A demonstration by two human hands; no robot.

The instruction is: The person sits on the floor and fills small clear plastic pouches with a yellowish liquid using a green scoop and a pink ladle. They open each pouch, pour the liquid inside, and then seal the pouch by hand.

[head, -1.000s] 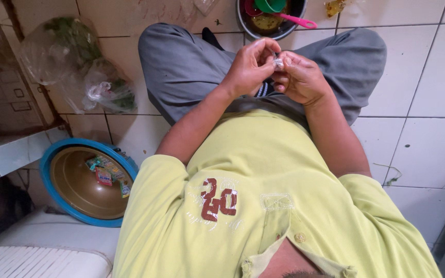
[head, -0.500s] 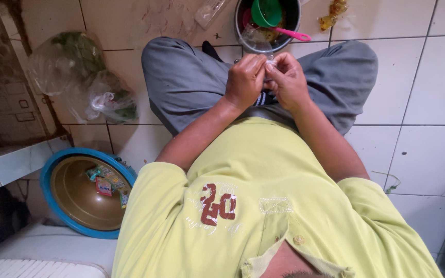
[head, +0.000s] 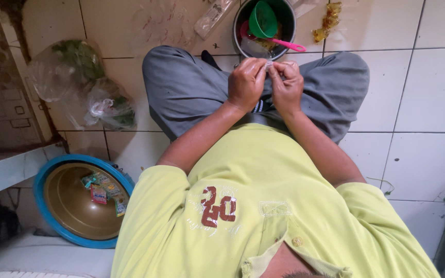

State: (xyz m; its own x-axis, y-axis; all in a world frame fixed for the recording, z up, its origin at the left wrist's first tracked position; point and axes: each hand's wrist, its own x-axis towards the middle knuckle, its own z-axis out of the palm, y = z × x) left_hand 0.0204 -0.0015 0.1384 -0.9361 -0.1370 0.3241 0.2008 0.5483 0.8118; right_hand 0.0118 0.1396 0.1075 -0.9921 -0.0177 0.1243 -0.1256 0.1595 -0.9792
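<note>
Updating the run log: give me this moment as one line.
left hand: pinching small clear item | right hand: pinching same item | item: above lap, near dark pot

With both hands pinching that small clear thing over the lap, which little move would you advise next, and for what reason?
Probably ease the fingers apart to open the small clear wrapper. The left hand and right hand both pinch it between the fingertips, right above the dark bowl on the tiled floor, so whatever comes out could fall in there. What it contains is too small to tell.
</note>
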